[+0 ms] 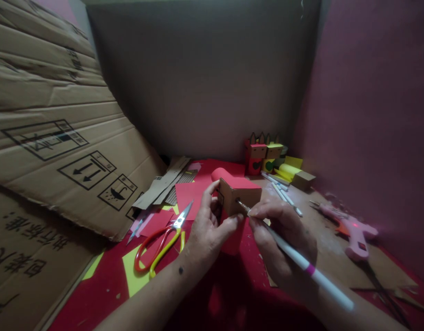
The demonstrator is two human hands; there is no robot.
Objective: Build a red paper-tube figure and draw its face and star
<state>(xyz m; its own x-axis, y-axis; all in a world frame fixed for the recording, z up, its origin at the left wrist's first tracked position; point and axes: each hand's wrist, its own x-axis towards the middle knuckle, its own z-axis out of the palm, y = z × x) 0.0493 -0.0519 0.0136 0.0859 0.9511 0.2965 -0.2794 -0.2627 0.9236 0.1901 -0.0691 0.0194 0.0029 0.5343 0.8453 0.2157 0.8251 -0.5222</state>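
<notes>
Between the fingers and thumb of my left hand (205, 230) is a small folded cardboard piece (250, 196) with red paper on its top. My right hand (284, 234) is closed around a white marker (301, 259) with a purple band. The marker's tip touches the brown cardboard face, beside a dark spot there. To the left of my left hand, scissors (163, 243) with one red and one yellow handle lie with their blades pointing away. Red paper (187, 195) lies behind my left hand.
A large cardboard box (60, 138) rises on the left. A pink glue gun (353, 230) with a red light and a cord lies at right. Several white markers (288, 200), red and yellow cardboard figures (256, 158) and cardboard strips (163, 186) sit at the back.
</notes>
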